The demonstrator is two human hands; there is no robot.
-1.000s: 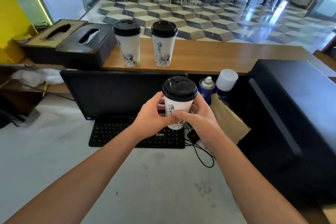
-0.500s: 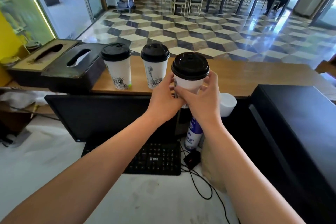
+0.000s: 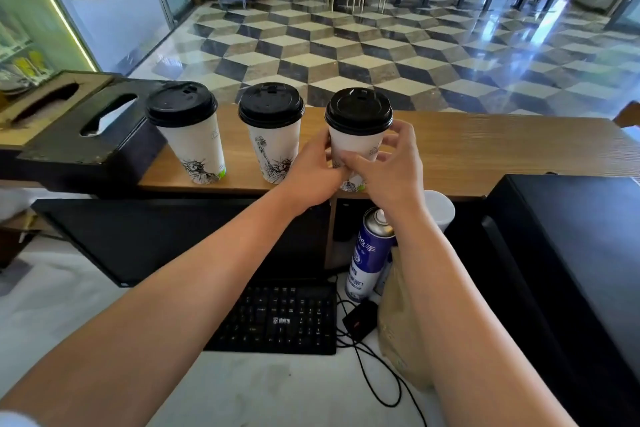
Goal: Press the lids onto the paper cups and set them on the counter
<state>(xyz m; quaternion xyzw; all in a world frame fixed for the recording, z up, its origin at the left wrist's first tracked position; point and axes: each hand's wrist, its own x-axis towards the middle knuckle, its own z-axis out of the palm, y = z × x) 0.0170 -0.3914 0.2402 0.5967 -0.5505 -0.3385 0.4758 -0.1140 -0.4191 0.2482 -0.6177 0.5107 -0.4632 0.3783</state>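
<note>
Three white paper cups with black lids stand in a row on the wooden counter (image 3: 485,149). The left cup (image 3: 194,139) and the middle cup (image 3: 275,142) stand free, each with a statue drawing. The right cup (image 3: 358,139) rests with its base at the counter's near edge. My left hand (image 3: 311,173) wraps its left side and my right hand (image 3: 388,170) holds its right side, fingers around the wall below the lid (image 3: 359,111). Its lower half is hidden by my hands.
Two dark tissue boxes (image 3: 83,128) sit at the counter's left end. Below the counter are a monitor (image 3: 156,236), a black keyboard (image 3: 277,319), a blue spray can (image 3: 370,250), a brown paper bag (image 3: 398,329), cables and a black box (image 3: 571,253) on the right.
Both hands lifted the lidded cup from above the keyboard up to the counter and set it down to the right of the other two cups.
</note>
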